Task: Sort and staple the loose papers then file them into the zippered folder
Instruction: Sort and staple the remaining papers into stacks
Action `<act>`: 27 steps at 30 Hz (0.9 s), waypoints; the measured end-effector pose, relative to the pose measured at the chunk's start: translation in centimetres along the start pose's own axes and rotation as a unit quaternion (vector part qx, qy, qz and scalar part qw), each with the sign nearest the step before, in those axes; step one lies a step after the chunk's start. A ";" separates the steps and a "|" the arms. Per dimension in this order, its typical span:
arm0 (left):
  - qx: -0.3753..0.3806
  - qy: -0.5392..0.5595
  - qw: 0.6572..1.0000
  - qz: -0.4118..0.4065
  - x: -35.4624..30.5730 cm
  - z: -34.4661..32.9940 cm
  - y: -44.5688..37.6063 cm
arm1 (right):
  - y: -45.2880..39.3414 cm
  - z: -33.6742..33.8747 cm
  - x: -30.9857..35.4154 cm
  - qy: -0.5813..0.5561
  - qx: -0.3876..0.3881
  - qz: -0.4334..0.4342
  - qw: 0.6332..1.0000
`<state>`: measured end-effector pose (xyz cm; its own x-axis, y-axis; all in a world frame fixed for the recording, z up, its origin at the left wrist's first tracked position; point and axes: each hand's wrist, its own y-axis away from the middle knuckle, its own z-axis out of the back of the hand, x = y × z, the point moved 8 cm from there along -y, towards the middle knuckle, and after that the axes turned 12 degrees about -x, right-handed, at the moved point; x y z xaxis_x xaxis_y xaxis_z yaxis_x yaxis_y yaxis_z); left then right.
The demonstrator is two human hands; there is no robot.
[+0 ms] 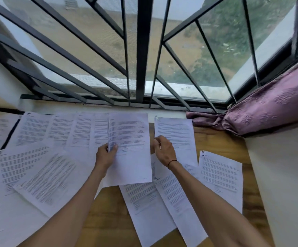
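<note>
White sheet (129,148) pinched at its left edge by left hand (106,155); right hand (164,150), loosely curled, holds nothing.

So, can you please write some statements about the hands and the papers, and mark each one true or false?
1. The left hand grips a raised sheet by its left edge. True.
2. The right hand holds a stapler. False: its fingers are curled over a paper by the window; no stapler is in that hand.
3. Printed papers lie spread over the wooden table. True.
4. A green curtain lies at the right. False: the purple curtain is bunched there.
5. The right wrist has a thin dark band. True.
6. The raised sheet is blank. False: it carries lines of printed text.
</note>
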<state>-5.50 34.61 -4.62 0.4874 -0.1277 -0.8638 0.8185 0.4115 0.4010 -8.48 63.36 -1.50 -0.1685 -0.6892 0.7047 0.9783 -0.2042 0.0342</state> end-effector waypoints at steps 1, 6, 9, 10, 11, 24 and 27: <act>0.001 -0.001 1.000 0.000 0.1 -0.4 0.2 | -0.2 0.3 -0.9 0.007 -0.006 0.004 1.000; -0.017 -0.010 1.000 0.002 0.4 -1.4 1.1 | -0.7 1.8 -3.8 0.032 -0.011 0.018 0.999; -0.026 -0.016 0.999 0.009 0.6 -1.3 1.5 | -0.8 2.7 -5.0 0.048 0.004 0.016 0.999; -0.029 -0.021 0.999 0.010 0.7 -1.1 1.6 | -0.7 3.0 -5.4 0.052 0.010 0.015 0.998; -0.031 -0.028 0.999 0.009 0.9 -1.0 1.6 | -0.6 3.5 -5.7 0.055 0.014 0.015 0.998; -0.056 -0.081 0.995 0.022 5.2 1.6 5.9 | 2.0 6.5 -10.3 0.139 0.070 0.066 0.986; -0.051 -0.077 0.996 0.019 5.1 1.1 6.5 | 2.5 6.9 -10.6 0.158 0.081 0.091 0.980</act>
<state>2.66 35.66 -6.06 0.5654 -0.2433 -0.7881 0.7664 0.5080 0.3931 -3.41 74.89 -4.01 0.0076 -0.8901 0.4558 0.9976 0.0384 0.0583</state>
